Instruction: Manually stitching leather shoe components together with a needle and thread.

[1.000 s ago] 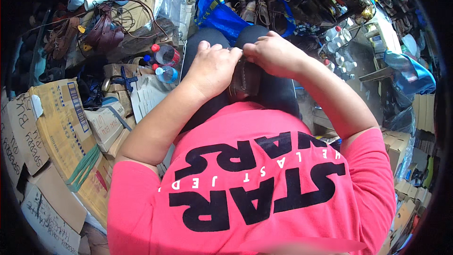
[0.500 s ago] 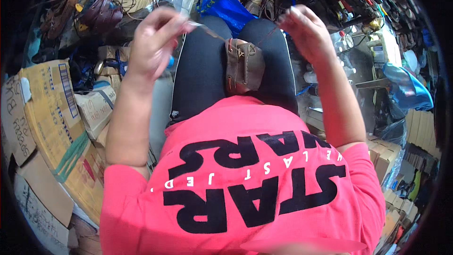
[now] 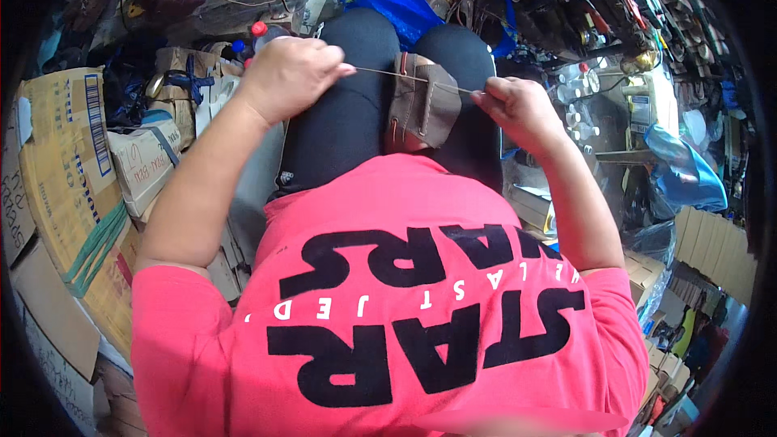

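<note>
A brown-grey leather shoe (image 3: 422, 117) with reddish lace along its sides is wedged upright between my thighs. A thin thread (image 3: 380, 72) runs taut across the shoe's far part. To the left of the shoe, my left hand (image 3: 295, 73) is closed in a fist round one end of the thread. My right hand (image 3: 518, 109), to the right of the shoe, pinches the other end. Both hands are above my thighs, apart from the shoe itself. Where the thread meets the leather is too fine to make out.
A blue bag (image 3: 388, 0) with several brown shoes stands beyond my knees. At the left are cardboard boxes (image 3: 69, 154) and a red-capped bottle (image 3: 259, 30). Clear bottles (image 3: 579, 109), a wooden stand and a blue plastic bag (image 3: 688, 174) lie to the right.
Both hands have come down toward me, the right one more. The thread, earlier rising from the shoe to each hand in a wide V, is now drawn nearly straight across it.
</note>
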The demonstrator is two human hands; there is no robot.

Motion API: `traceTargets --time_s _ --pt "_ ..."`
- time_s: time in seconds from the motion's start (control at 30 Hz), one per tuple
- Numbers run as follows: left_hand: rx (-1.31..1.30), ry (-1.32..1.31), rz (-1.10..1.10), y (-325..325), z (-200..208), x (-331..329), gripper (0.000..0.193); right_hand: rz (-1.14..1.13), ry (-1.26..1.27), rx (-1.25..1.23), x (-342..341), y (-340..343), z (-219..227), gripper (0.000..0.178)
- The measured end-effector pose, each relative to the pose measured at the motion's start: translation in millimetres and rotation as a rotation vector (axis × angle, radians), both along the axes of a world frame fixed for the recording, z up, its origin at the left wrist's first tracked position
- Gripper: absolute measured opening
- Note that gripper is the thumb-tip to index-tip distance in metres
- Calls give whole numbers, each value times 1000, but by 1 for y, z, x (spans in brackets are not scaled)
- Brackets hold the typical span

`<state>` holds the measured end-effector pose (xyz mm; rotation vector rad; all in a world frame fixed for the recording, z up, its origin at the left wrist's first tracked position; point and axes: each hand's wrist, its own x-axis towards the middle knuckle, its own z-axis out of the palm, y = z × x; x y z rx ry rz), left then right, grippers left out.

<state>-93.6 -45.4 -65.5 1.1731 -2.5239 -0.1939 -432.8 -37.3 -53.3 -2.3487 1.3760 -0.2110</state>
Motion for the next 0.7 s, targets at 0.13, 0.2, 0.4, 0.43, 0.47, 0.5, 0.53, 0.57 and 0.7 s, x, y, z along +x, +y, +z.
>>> traceTargets --time_s 0.13,0.2,0.4,0.43,0.47,0.5,0.53,0.57,0.7 --pt "91 160 19 -11 -20 6 32 -158 -102 140 -14 -2 -16 34" --pt "306 230 168 -18 -17 2 19 -130 -447 174 -1 -11 -12 32" --pt "470 -36 -226 -49 6 -67 40 225 194 443 38 -60 19 36" --pt "515 -42 -263 -53 6 -72 37 270 171 402 36 -63 13 34" --pt "565 -45 -295 -55 8 -76 34 275 173 401 37 -61 15 34" --pt "565 -44 -291 -55 9 -78 34 246 134 369 36 -55 17 32" --pt "539 -40 -318 -54 10 -80 30 217 94 340 36 -47 18 30" --pt "519 -38 -339 -52 10 -82 27 183 18 258 36 -36 15 25" --pt "310 191 -430 -46 -3 -95 21 57 13 123 31 -7 1 22"
